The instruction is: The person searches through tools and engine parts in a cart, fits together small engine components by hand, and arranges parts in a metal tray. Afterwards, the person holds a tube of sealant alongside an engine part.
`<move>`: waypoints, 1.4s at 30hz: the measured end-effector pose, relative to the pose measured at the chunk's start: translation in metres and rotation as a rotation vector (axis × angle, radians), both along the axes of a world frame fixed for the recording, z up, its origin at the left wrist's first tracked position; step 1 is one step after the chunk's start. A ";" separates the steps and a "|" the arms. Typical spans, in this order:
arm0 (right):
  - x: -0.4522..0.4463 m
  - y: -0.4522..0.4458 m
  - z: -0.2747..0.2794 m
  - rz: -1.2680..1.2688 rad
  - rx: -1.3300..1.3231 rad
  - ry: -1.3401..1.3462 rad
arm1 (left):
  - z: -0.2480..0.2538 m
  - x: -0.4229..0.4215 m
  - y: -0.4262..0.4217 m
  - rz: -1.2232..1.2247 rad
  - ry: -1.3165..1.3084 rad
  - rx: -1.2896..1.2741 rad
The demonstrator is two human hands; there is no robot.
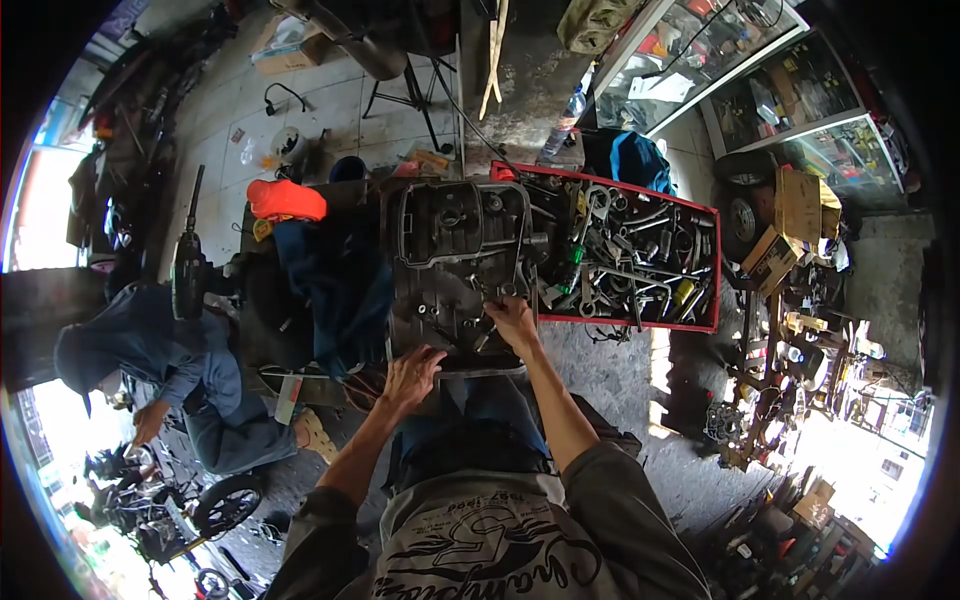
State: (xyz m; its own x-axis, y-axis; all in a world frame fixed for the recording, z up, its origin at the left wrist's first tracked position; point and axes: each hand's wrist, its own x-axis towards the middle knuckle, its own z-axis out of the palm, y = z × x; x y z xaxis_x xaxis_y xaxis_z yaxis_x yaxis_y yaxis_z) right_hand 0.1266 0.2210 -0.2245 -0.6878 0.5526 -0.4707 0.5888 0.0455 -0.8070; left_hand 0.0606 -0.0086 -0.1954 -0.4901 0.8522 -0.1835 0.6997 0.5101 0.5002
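Note:
A dark metal tray point(402, 335) lies in front of me, with a grey engine casing point(440, 222) at its far end and several small metal parts nearer to me. My left hand point(412, 377) rests at the tray's near left edge, its fingers loosely bent and slightly apart, holding nothing I can see. Over the tray's right side, my right hand point(514, 326) has thumb and fingers pinched together among the small parts. Whatever lies between those fingertips is too small to make out.
Right of the tray stands a red toolbox point(716, 270) full of wrenches and sockets. Dark blue cloth point(340, 290) and an orange object point(286, 201) are on the left. A person in blue point(190, 370) sits low at left, near a motorcycle wheel point(228, 505). Glass cabinets point(690, 70) stand behind.

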 end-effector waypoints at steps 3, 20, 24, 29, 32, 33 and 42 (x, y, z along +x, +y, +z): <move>0.000 -0.004 -0.012 0.016 0.011 0.025 | 0.000 0.000 0.001 0.021 -0.017 -0.013; 0.070 0.029 -0.008 -0.502 -0.212 0.385 | 0.018 -0.016 0.007 0.197 -0.100 0.134; 0.099 0.027 -0.003 -0.417 -0.067 0.190 | 0.016 -0.007 -0.004 0.348 -0.211 0.256; 0.115 -0.002 0.006 -0.208 0.145 0.060 | 0.001 0.005 -0.001 0.394 -0.292 0.214; 0.121 -0.012 0.000 -0.320 0.129 0.151 | 0.011 -0.006 0.025 0.433 -0.292 0.169; 0.122 -0.014 -0.002 -0.319 0.124 0.157 | 0.016 -0.013 0.039 0.411 -0.238 0.122; 0.118 -0.015 0.050 -0.501 -0.152 0.406 | -0.032 -0.067 0.112 0.109 0.289 -0.093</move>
